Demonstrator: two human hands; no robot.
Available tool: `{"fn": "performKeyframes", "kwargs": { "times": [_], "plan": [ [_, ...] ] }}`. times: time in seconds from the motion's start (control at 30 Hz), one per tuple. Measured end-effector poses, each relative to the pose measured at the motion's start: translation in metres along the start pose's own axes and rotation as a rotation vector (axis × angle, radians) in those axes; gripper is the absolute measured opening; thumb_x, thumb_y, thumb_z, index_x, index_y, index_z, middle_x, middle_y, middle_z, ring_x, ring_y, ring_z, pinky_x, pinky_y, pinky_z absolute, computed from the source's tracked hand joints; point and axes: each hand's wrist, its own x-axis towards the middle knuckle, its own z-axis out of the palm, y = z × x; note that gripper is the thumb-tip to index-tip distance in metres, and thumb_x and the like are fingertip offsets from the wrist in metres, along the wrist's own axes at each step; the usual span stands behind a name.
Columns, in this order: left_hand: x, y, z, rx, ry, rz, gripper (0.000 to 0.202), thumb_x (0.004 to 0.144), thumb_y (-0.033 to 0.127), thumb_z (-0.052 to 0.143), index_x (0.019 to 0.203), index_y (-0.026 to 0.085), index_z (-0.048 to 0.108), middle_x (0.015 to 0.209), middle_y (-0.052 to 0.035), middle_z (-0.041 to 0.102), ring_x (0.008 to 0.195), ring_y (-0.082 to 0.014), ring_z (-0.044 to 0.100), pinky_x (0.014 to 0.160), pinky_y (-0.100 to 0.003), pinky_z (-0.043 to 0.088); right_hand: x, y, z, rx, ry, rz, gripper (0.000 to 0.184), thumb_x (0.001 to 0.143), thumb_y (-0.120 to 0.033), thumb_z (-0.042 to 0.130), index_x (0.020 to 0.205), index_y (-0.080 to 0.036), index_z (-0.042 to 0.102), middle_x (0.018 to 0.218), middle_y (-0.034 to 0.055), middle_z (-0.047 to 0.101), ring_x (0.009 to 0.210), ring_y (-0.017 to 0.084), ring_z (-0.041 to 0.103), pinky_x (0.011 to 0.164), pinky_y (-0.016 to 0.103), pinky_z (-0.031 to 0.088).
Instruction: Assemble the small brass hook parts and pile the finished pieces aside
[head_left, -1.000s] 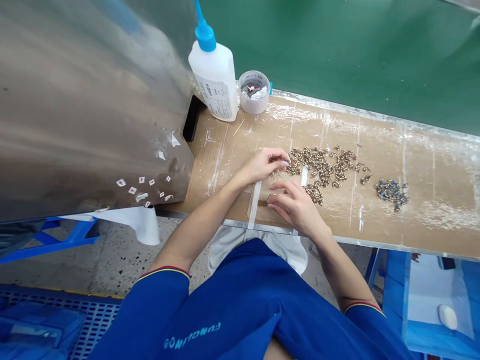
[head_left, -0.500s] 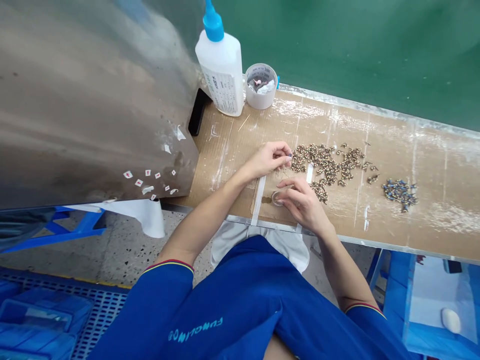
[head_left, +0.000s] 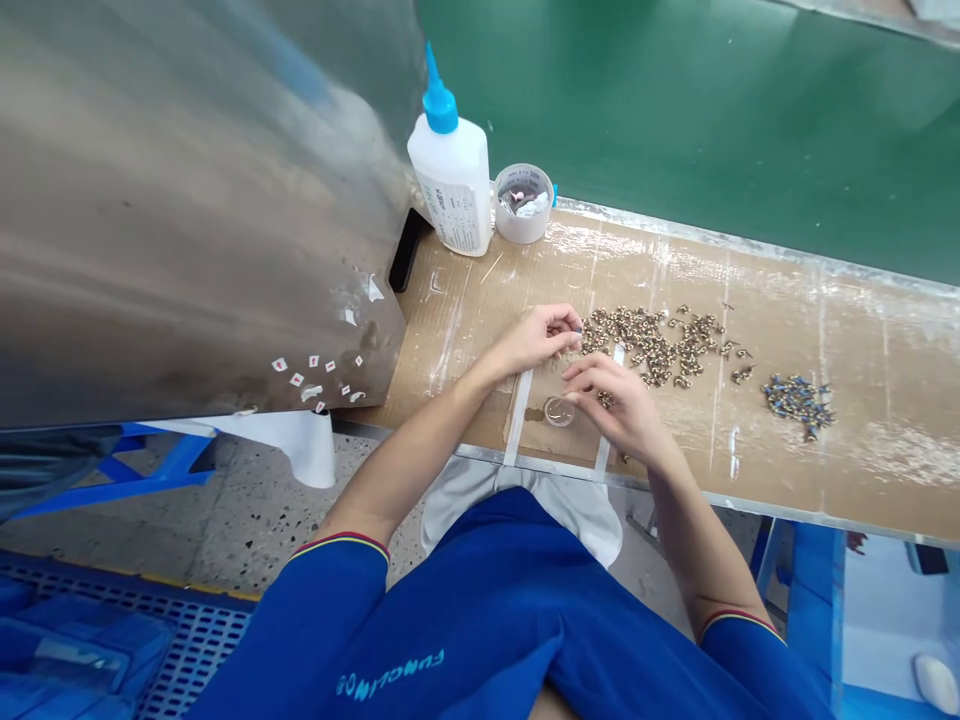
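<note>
– As things lie now, where's the round dish (head_left: 559, 411)?
– On the surface (head_left: 465, 340), toward the near edge, at the right hand's (head_left: 621, 405) fingertips. Left hand (head_left: 541, 335) sits beyond it, nearer the far edge.
– Grip?
– Left: thumb and fingers pinched on a small dark piece (head_left: 579, 330). Right: fingertips narrow, can't tell if they hold anything.
– Brass parts (head_left: 654, 345)?
– Loose, spread from left fingertips toward the right end. Right hand hides some.
– Else?
– Blue-and-brass heap (head_left: 797, 402) farther right, well apart from both hands. Bottle (head_left: 452, 190) upright near the far left corner, tape roll (head_left: 523, 228) beside it, scraps inside. Metal panel (head_left: 210, 230) blocks the left end.
</note>
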Motion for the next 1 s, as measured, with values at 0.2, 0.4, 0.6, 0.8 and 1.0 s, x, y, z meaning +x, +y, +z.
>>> {"fn": "performKeyframes", "kwargs": {
  "times": [0.2,0.4,0.6,0.8,1.0],
  "plan": [
    [-0.001,-0.002,0.003,0.034,-0.001,-0.028,0.004,0.083,0.012,0.062,0.087,0.012,0.063,0.074,-0.0034,0.071,0.063,-0.0092,0.063,0.059,-0.02,0.047,0.025,0.017,-0.027,0.157,0.314,0.166,0.025,0.097,-0.046,0.062,0.088,-0.023,0.063,0.081,0.0019,0.071,0.075,0.016,0.069,0.069,0.032,0.056],
    [-0.001,-0.004,0.004,0.063,-0.009,-0.022,0.003,0.084,0.011,0.061,0.087,0.013,0.063,0.076,-0.0037,0.072,0.068,-0.0109,0.067,0.065,-0.023,0.052,0.032,0.043,-0.013,0.198,0.589,0.192,0.034,0.091,-0.056,0.067,0.085,-0.023,0.062,0.075,0.0009,0.071,0.07,0.016,0.07,0.065,0.031,0.058],
    [-0.002,-0.002,0.006,0.088,-0.008,-0.009,0.003,0.084,0.015,0.063,0.087,0.013,0.064,0.077,-0.0036,0.072,0.071,-0.0114,0.068,0.068,-0.024,0.053,0.029,0.055,-0.008,0.159,0.592,0.205,0.035,0.091,-0.057,0.066,0.085,-0.023,0.064,0.075,0.0009,0.07,0.068,0.015,0.068,0.064,0.03,0.056],
    [-0.002,-0.001,0.006,0.119,-0.005,0.012,0.003,0.084,0.015,0.062,0.086,0.013,0.064,0.072,-0.0018,0.07,0.067,-0.0114,0.066,0.066,-0.024,0.05,0.029,0.054,-0.006,0.143,0.545,0.214,0.035,0.092,-0.058,0.065,0.087,-0.023,0.064,0.078,0.0016,0.072,0.071,0.015,0.07,0.067,0.031,0.058],
    [-0.001,-0.002,0.005,0.111,-0.013,0.025,0.002,0.085,0.014,0.062,0.086,0.013,0.064,0.075,-0.003,0.071,0.07,-0.0123,0.068,0.068,-0.025,0.051,0.028,0.056,-0.003,0.135,0.528,0.217,0.035,0.092,-0.058,0.064,0.086,-0.023,0.064,0.076,0.0013,0.071,0.069,0.015,0.069,0.066,0.031,0.056]
  ]
}}
